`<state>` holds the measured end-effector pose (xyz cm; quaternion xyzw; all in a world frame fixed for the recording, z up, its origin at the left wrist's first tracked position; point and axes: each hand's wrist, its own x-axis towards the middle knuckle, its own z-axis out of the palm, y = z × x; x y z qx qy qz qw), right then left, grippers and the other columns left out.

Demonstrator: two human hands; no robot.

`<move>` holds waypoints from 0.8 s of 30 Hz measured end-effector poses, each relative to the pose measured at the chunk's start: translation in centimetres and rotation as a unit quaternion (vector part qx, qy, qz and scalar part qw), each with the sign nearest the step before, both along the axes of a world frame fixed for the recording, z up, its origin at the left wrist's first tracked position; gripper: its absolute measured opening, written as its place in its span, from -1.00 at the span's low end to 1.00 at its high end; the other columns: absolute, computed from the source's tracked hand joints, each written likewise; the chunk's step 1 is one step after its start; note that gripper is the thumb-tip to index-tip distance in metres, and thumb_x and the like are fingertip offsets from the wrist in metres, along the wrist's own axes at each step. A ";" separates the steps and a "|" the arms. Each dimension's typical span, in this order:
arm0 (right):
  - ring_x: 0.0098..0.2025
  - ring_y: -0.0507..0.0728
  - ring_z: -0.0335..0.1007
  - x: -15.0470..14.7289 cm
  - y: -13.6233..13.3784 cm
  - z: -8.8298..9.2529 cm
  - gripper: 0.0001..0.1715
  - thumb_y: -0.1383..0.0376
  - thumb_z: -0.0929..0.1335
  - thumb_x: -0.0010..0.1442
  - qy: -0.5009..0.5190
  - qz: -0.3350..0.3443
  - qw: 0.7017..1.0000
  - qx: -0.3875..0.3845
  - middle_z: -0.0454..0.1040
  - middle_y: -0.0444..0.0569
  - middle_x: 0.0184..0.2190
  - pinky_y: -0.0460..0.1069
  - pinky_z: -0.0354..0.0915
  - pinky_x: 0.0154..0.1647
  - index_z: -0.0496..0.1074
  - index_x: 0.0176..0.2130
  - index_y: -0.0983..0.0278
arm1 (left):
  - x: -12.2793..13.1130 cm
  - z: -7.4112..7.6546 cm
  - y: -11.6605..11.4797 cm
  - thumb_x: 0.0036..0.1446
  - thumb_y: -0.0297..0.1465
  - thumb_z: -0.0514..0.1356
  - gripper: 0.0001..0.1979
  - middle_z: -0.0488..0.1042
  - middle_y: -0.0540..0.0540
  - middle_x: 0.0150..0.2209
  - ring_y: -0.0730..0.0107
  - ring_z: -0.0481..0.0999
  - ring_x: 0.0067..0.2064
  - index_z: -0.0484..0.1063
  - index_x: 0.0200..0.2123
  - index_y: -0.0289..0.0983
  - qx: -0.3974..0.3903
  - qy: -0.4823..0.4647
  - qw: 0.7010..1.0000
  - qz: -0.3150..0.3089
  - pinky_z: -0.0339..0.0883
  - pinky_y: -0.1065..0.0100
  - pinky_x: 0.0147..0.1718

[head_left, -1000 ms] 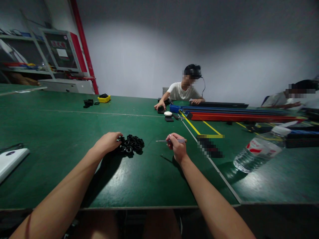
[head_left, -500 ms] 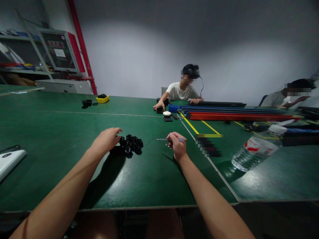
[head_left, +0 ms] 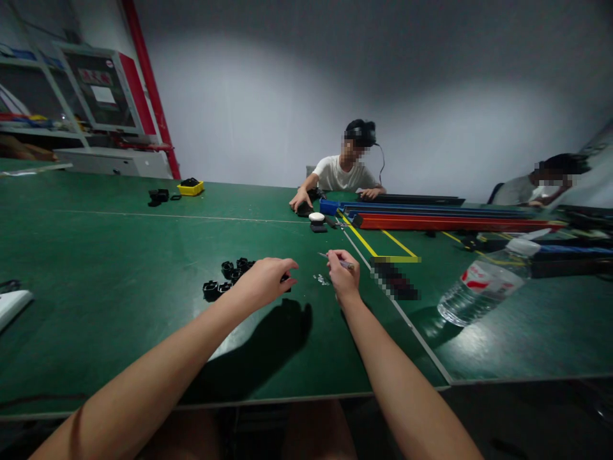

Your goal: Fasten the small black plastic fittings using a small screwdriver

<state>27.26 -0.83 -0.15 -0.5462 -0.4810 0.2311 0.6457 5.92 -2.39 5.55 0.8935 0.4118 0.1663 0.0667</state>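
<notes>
My left hand (head_left: 272, 279) is over the right side of a loose pile of small black plastic parts (head_left: 211, 291), hiding some of them. Its fingers are curled around a black part (head_left: 286, 278), of which only a little shows. In my right hand (head_left: 342, 275) is a slim screwdriver (head_left: 347, 264) with a clear purplish handle, its thin metal shaft pointing left. Small clear or whitish bits (head_left: 322, 279) lie on the green table (head_left: 268, 377) between the hands.
A water bottle (head_left: 486, 281) stands at right. Red (head_left: 445, 222) and blue long profiles lie beyond, near yellow tape. A round white item (head_left: 316, 217) and a yellow bin (head_left: 190, 187) are farther back. A co-worker (head_left: 342, 172) sits opposite, another (head_left: 522, 185) at far right.
My left hand has moved right, from the pile's left side across it. The black parts are more spread out toward the left. My right hand stays nearly in place, with the screwdriver turned slightly.
</notes>
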 end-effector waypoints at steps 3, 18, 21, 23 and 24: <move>-0.45 0.08 0.34 0.5 0.0 0.0 -0.71 0.06 0.39 0.08 -0.068 -0.077 0.995 -0.005 0.49 -0.10 -0.47 -0.07 0.21 -0.43 0.47 -0.41 0.24 | 1.1 -1.6 -0.7 0.22 -0.31 0.23 -0.70 0.62 -0.09 -0.16 0.18 0.60 -0.12 0.47 0.02 -0.18 0.009 0.006 0.999 -0.032 0.41 0.27 -0.14; -0.28 0.15 0.48 1.2 -1.8 1.9 -0.87 0.14 0.38 0.23 -0.458 -0.016 0.858 -0.232 0.60 -0.07 -0.33 -0.05 0.04 -0.45 0.51 -0.27 0.12 | 0.4 -3.8 -1.5 0.20 -0.08 0.22 -0.58 0.57 -0.10 -0.08 0.15 0.55 -0.07 0.45 0.04 -0.17 0.079 0.012 0.995 -0.055 0.40 0.26 -0.18; -0.28 0.14 0.47 1.3 -1.8 1.9 -0.81 0.27 0.50 0.06 -0.477 -0.007 0.842 -0.253 0.59 -0.10 -0.31 -0.06 0.04 -0.44 0.50 -0.27 0.12 | -0.3 -3.3 -1.4 0.15 -0.08 0.24 -0.56 0.57 -0.11 -0.11 0.13 0.52 -0.09 0.48 0.00 -0.21 0.101 0.019 0.993 -0.065 0.37 0.22 -0.14; -0.28 0.13 0.47 1.3 -1.8 1.8 -0.74 0.34 0.52 0.00 -0.482 -0.001 0.837 -0.259 0.58 -0.11 -0.31 -0.06 0.05 -0.44 0.49 -0.27 0.12 | -0.7 -3.1 -1.2 0.11 -0.09 0.27 -0.58 0.58 -0.11 -0.17 0.12 0.50 -0.13 0.50 -0.05 -0.21 0.108 0.036 0.991 -0.074 0.35 0.20 -0.14; -0.28 0.13 0.47 1.3 -1.8 1.8 -0.73 0.36 0.52 -0.01 -0.484 0.002 0.835 -0.261 0.58 -0.12 -0.31 -0.06 0.05 -0.43 0.49 -0.27 0.12 | -0.9 -3.0 -1.1 0.09 -0.10 0.28 -0.59 0.58 -0.11 -0.20 0.12 0.49 -0.14 0.51 -0.07 -0.21 0.107 0.044 0.990 -0.078 0.33 0.20 -0.15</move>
